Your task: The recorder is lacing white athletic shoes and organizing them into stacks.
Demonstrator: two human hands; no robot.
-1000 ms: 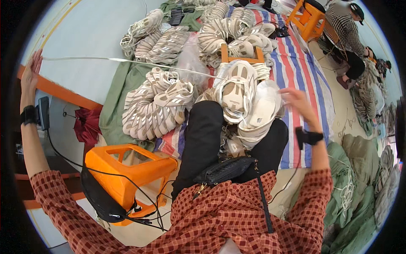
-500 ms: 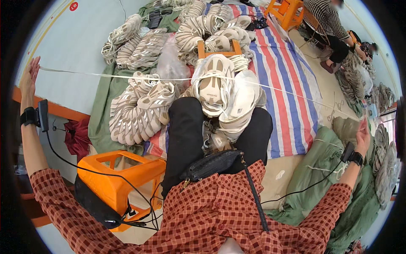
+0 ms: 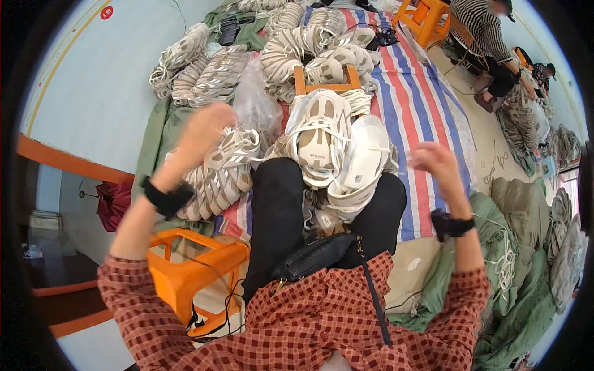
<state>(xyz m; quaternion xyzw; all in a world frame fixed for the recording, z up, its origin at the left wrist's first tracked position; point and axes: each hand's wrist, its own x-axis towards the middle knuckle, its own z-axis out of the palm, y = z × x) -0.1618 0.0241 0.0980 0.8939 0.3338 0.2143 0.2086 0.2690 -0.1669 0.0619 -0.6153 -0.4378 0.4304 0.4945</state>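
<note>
A beige and white sneaker [image 3: 323, 137] with white laces sits toe toward me between my knees. Next to it on the right lies another pale sneaker [image 3: 359, 167], partly wrapped in clear film. My left hand [image 3: 210, 127] is raised over a bunch of sneakers [image 3: 216, 179] left of my knee; motion smears its fingers, so I cannot make out what it holds. Beyond my right knee, above the striped sheet, my right hand [image 3: 436, 164] is in the air, slightly blurred, fingers loosely bent and apart. No lace shows clearly in it.
Past the sneakers stands an orange-brown stool frame [image 3: 328, 86]. Piles of sneakers [image 3: 294, 52] cover the striped sheet [image 3: 433, 142]. An orange stool [image 3: 192, 266] is at my left, green sacks [image 3: 495, 260] at my right. A person in a striped top [image 3: 479, 28] sits far right.
Both hands have come inward from wide apart, the left one to above the sneaker bunch. The white lace stretched between them is no longer drawn taut across the view.
</note>
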